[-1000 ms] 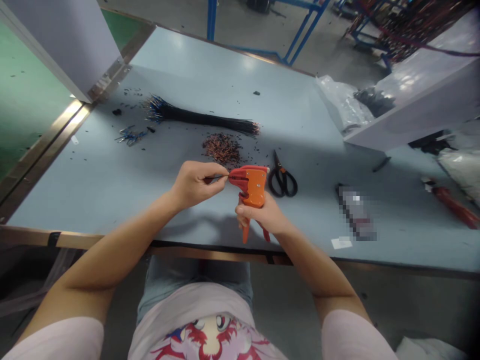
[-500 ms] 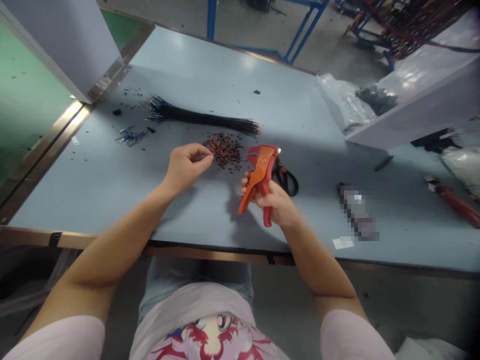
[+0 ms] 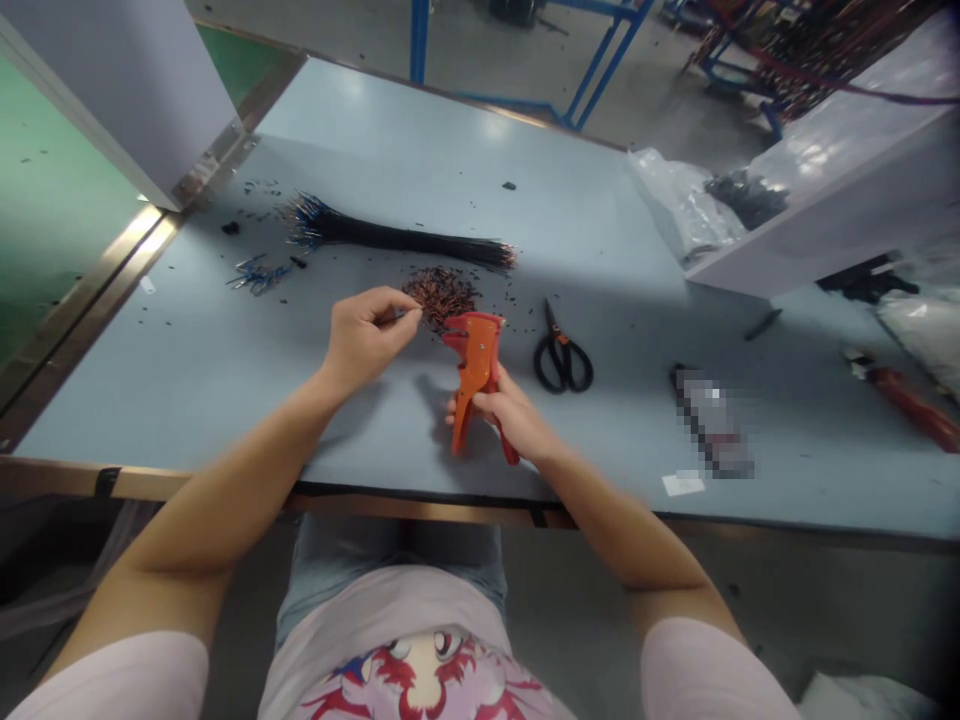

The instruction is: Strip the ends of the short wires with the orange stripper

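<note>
My right hand (image 3: 510, 410) is wrapped round the handles of an orange and red wire stripper (image 3: 476, 365), whose jaws point up and to the left. Thumb and fingertips of my left hand (image 3: 371, 335) are pinched together just left of the tool's jaws; whatever is in the pinch is too small to make out. Behind both hands lies a heap of small copper-coloured and black cut pieces (image 3: 442, 292). Past it a long bundle of black wires (image 3: 409, 238) stretches across the table, with blue and metal ends at its left and bare copper ends at its right.
Black-handled scissors (image 3: 562, 355) lie right of the tool. A few loose blue-ended pieces (image 3: 259, 273) are at the left. Further right are a blurred-out object (image 3: 711, 420), a white label (image 3: 683, 484), a red-handled tool (image 3: 911, 405) and plastic bags (image 3: 686, 205) beside a panel.
My right hand has brought the wire stripper leftward and slightly nearer to me, closer to my left hand, uncovering the scissors. My left hand stays pinched in nearly the same place.
</note>
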Tool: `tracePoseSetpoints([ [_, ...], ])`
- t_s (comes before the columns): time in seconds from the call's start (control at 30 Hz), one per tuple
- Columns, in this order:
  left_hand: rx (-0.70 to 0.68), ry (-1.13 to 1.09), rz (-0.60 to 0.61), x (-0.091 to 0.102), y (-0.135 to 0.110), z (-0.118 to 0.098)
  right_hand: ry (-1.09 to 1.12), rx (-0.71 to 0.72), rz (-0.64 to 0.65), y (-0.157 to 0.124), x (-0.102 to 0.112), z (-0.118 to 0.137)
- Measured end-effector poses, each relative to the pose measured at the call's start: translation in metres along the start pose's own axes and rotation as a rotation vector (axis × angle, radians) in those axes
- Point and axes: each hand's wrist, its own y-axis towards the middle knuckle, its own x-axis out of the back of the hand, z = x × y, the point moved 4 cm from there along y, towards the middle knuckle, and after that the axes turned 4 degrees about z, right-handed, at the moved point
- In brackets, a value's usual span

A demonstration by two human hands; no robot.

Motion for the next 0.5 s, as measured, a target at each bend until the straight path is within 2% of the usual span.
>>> tracePoseSetpoints([
  [0.1,-0.013,0.020,-0.009,0.001,0.000,0.000,-0.117,0.049,-0.097,-0.004,0.002,0.005],
  [0.23,-0.034,0.036,-0.016,0.002,-0.002,-0.001,-0.393,0.243,-0.166,-0.013,0.012,0.026],
  [0.33,-0.083,0.066,-0.020,0.003,-0.004,-0.006,-0.475,0.316,-0.123,-0.016,0.016,0.038],
  [0.43,-0.186,0.155,-0.017,0.005,-0.007,-0.013,-0.478,0.273,-0.028,-0.017,0.014,0.040],
  [0.5,-0.265,0.230,-0.007,0.006,-0.009,-0.019,-0.403,0.225,0.069,-0.016,0.011,0.037],
])
